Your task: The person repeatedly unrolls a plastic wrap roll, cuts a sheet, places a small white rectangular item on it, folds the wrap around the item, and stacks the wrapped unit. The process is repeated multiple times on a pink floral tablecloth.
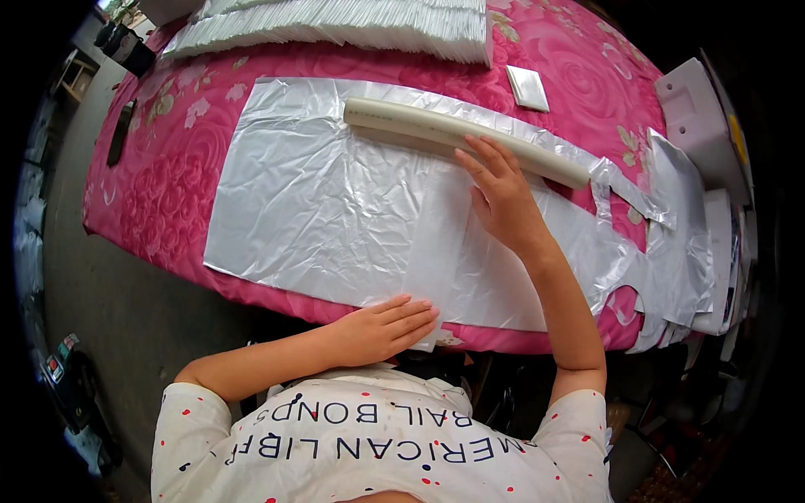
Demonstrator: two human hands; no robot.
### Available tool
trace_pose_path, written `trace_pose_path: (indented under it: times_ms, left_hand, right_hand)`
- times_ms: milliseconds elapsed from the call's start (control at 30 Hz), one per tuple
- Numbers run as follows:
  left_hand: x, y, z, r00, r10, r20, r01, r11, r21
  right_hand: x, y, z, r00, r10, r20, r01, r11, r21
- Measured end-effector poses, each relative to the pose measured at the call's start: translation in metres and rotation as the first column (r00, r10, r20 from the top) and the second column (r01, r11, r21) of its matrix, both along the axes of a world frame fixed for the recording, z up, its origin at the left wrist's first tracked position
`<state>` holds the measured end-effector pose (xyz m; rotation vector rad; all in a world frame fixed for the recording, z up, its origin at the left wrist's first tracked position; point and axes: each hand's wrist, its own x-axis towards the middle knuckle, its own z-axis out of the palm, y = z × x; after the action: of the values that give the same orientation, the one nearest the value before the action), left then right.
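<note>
A whitish, crinkled plastic bag (310, 193) lies spread flat on the table, its cut-out handles at the right. Across its far part rests a pale, round tube (386, 117), slanting down to the right. My right hand (505, 201) is open, its fingertips at the tube's near side and the palm over the bag. My left hand (387, 329) lies flat at the bag's near edge, fingers stretched out and close together. It presses on a smooth folded strip of the plastic (432, 251). Neither hand is wrapped round anything.
A pink floral cloth (168, 193) covers the table. Along the far side lies a long row of folded white plastic (352, 25). A small folded packet (527, 88) is behind the tube. More bags (679, 235) and a white box (700, 117) stand right; a dark phone-like object (122, 132) lies left.
</note>
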<state>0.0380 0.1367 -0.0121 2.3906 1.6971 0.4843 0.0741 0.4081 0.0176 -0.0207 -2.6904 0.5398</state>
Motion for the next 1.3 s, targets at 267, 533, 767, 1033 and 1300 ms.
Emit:
trace_pose_path:
  times_ms: [267,533,767,1033,1300]
  left_hand:
    - [-0.018,-0.003,0.001,0.918,-0.126,0.377,0.069,0.984,0.162]
    - [-0.034,0.023,0.016,0.977,0.177,0.12,-0.188,0.979,0.083]
    - [-0.034,0.037,0.014,0.912,0.305,0.276,-0.338,0.937,0.082]
    - [-0.048,0.057,0.025,0.395,0.624,0.674,-0.576,0.74,-0.348]
    - [-0.015,0.056,0.006,0.885,0.453,0.106,-0.441,0.89,-0.115]
  right_hand:
    - [0.073,-0.071,0.001,0.913,0.332,0.239,-0.273,0.93,-0.246]
    - [0.079,-0.077,-0.02,0.997,0.063,0.053,-0.06,0.997,-0.055]
    - [0.078,-0.067,-0.016,0.995,0.066,0.079,-0.057,0.991,-0.12]
    - [0.041,-0.054,0.01,0.851,-0.146,0.505,0.488,0.575,-0.656]
    - [0.032,-0.043,0.011,0.768,-0.108,0.631,0.593,0.493,-0.637]
